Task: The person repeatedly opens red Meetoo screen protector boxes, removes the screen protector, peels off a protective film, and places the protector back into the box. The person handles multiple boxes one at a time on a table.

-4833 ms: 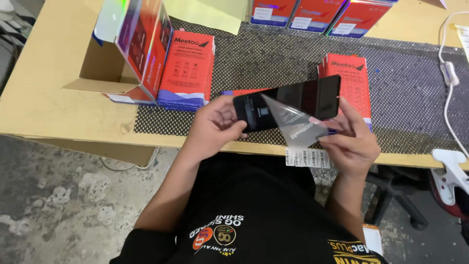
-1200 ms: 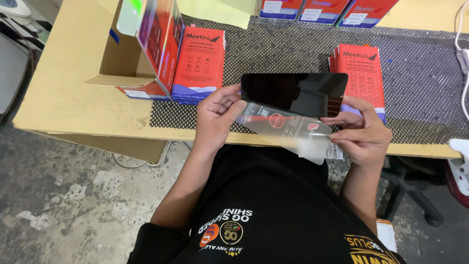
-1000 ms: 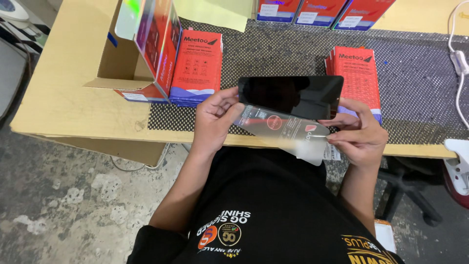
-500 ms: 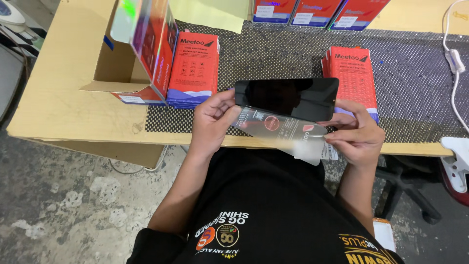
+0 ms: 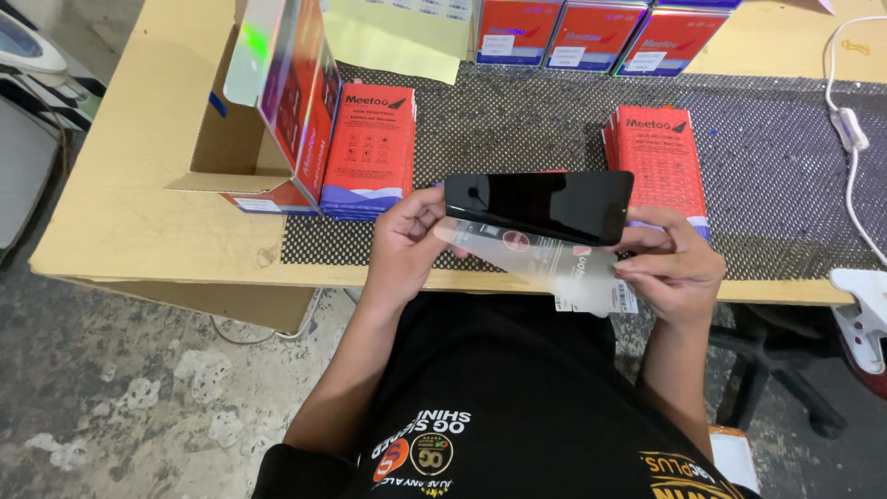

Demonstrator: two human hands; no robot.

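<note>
A black glossy rectangular glass sheet (image 5: 540, 205) is held flat above the table's front edge. My left hand (image 5: 407, 242) grips its left end, and my right hand (image 5: 670, 263) grips its right end. Below the glass, a clear plastic sleeve (image 5: 545, 261) with small red marks and a white sticker hangs between both hands. A red flat packet pile (image 5: 661, 157) lies just behind my right hand, and another red packet pile (image 5: 370, 148) lies behind my left hand.
An open cardboard box (image 5: 249, 120) of upright red packets stands at the left on the wooden table (image 5: 139, 212). A black dotted mat (image 5: 517, 120) covers the middle. Red boxes (image 5: 591, 32) line the back edge. A white cable (image 5: 845, 129) runs at the right. A yellow sheet (image 5: 397, 37) lies behind.
The clear sleeve, earlier peeled up in front of the tilted dark glass, now hangs under it. The glass has levelled and shifted slightly; both hands keep their grip.
</note>
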